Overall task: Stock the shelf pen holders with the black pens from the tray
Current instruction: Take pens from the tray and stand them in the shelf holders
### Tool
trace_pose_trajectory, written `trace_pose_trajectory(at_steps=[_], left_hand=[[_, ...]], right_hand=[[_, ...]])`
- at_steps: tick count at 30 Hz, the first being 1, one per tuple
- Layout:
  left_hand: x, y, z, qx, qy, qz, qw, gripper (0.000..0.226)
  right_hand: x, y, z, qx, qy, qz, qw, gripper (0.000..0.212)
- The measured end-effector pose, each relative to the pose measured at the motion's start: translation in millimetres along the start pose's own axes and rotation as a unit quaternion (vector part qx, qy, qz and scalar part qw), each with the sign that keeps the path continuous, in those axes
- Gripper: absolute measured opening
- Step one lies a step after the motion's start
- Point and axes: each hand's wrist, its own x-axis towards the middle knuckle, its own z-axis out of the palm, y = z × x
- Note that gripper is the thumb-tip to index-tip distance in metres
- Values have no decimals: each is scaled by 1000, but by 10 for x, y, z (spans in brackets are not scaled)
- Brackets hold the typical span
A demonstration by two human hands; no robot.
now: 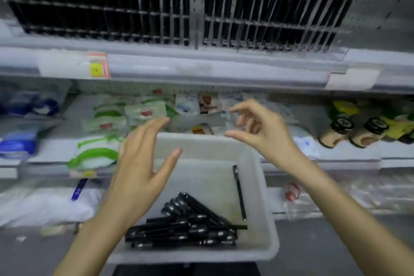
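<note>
1. The white tray [208,177] sat at the near centre of the scene, in front of the shelving.
2. The black pens [190,226] lay in a loose heap on the near part of the tray floor. Most ran roughly left to right, and a few fanned toward the far left.
3. A single pen [239,192] lay apart from the heap beside the tray's right wall, running near to far.
4. The left hand [139,163] hovered over the far left part of the tray. Its fingers were straight and spread and its thumb stood out to the right. It held nothing and touched no pen.
5. The right hand [262,132] hovered over the tray's far right corner. Its fingers were loosely curled, with thumb and forefinger well apart. No object could be made out in its grasp.
6. The pen holders [280,11] formed two banks of narrow clear slots on the far upper shelf, one left and one right of a central upright. Dark pens stood packed in the slots.
7. A price rail [201,67] ran below the holders and carried a yellow and red tag [98,67] toward its left.
8. The lower shelf held green and white packets [105,123] left of centre, blue packets [20,141] at far left and black-capped bottles [342,130] lying at right.
9. A blue pen [78,189] lay on white packaging left of the tray.
</note>
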Motion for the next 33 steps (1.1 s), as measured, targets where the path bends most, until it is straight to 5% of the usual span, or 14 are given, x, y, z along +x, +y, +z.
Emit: trace_pose_trajectory(at_steps=[3, 9, 22, 33], left_hand=[[-647, -411, -42, 0, -21, -116, 993, 57], [-1176, -775, -28, 6, -28, -206, 978, 68], [-1339, -902, 170, 40, -65, -204, 976, 73], [-1365, -933, 210, 43, -53, -198, 978, 74]], right_hand=[[-353, 276, 631, 18, -113, 108, 987, 36], [-775, 526, 1392, 37, -184, 207, 960, 28], [-728, 730, 1742, -86, -330, 140, 929, 49], [-740, 770, 1840, -106, -344, 90, 929, 29]])
